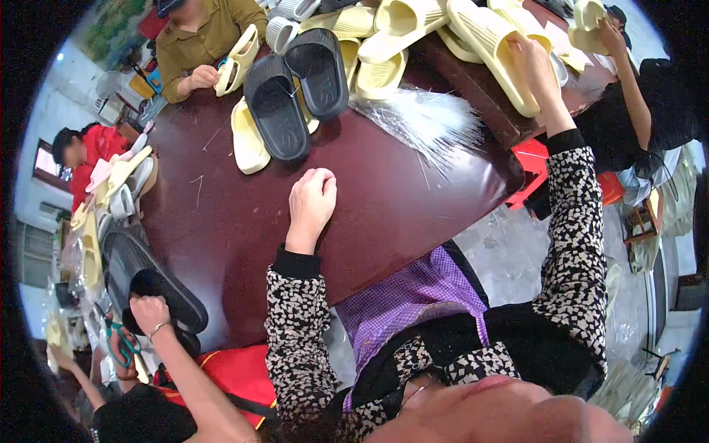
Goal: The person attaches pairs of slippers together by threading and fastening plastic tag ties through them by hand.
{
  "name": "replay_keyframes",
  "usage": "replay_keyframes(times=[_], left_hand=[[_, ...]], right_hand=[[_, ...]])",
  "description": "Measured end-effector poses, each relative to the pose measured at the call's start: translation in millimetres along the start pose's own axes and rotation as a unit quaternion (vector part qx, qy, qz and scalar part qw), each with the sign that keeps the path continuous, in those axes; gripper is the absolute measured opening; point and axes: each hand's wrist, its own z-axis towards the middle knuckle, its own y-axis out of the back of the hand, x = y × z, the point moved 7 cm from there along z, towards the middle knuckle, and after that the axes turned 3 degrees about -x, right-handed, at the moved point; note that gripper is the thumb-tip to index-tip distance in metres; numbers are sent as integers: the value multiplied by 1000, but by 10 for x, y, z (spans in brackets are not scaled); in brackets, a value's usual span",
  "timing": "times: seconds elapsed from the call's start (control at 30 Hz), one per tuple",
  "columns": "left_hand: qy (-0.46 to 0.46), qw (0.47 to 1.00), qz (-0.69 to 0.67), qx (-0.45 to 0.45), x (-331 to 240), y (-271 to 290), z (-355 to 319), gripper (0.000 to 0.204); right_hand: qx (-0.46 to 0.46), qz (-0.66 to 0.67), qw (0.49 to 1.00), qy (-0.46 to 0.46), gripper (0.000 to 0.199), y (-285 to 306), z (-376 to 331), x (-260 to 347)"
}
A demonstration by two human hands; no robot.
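While the right hand (533, 70) is at the cream slipper (496, 57), its fingers bent into the foot opening by the strap, the left hand (312, 207) is curled in a loose fist over the maroon table (244, 251); whether it encloses anything thin cannot be told. Right grip: appears closed on the slipper's edge, fingertips partly hidden. Handling, as judged: pinch the edge firmly, keep the sole from dragging its neighbours, and steady the heel with the left palm, since a one-handed hold would likely let it swing. Position: slipper touching the right hand, near other cream slippers (402, 29), well apart from the left; clear strands (425, 122) lie between, dark slippers (277, 107) beyond the fist.
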Motion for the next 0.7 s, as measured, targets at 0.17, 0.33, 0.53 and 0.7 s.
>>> replay_keyframes(times=[0.17,0.33,0.53,0.7], left_hand=[[-3,1000,2,-4,-2,21,27,7],[-18,1000,-13,-11,-46,19,2,6],[-9,1000,-1,2,-11,36,-85,8],[-1,1000,11,-6,69,135,-194,8]], right_hand=[[-8,-22,1000,10,20,-111,128,-65],[-7,-64,998,-4,20,-234,316,-518],[13,-120,992,-41,20,-333,371,-712],[15,18,999,31,21,-161,94,-472]])
